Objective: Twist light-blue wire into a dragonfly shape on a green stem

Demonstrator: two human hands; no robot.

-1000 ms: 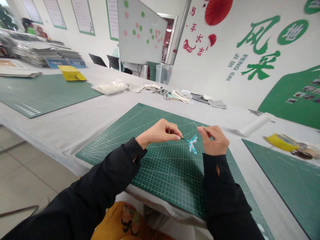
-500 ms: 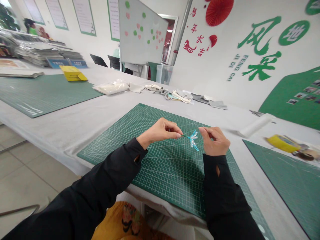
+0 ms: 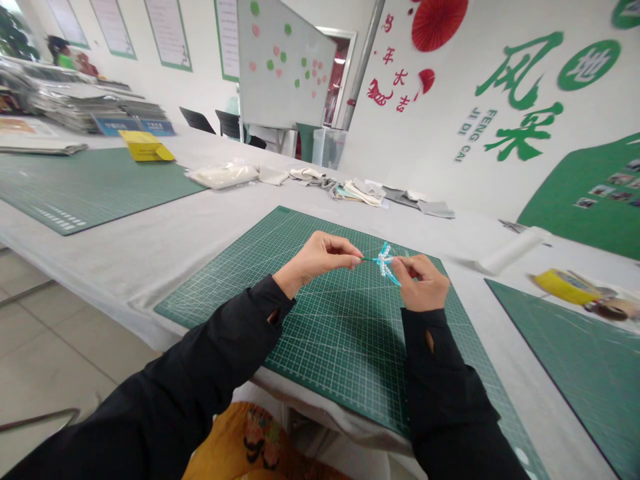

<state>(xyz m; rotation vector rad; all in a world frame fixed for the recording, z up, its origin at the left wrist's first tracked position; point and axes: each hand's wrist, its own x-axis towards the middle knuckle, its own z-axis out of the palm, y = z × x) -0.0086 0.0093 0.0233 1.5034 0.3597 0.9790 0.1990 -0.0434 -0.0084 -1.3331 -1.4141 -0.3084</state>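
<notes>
Left hand: grip closed on flower stem | right hand: grip closed at petals | flower over green mat, inside its edges | gap between mat and fabric scraps | cloth-covered bench; whiteboard beyond

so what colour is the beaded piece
Bright blue and white beaded piece, clearest in the head view.

Pale-draped tbl holds green mats, plastic bag & prob. fabric scraps.
</notes>
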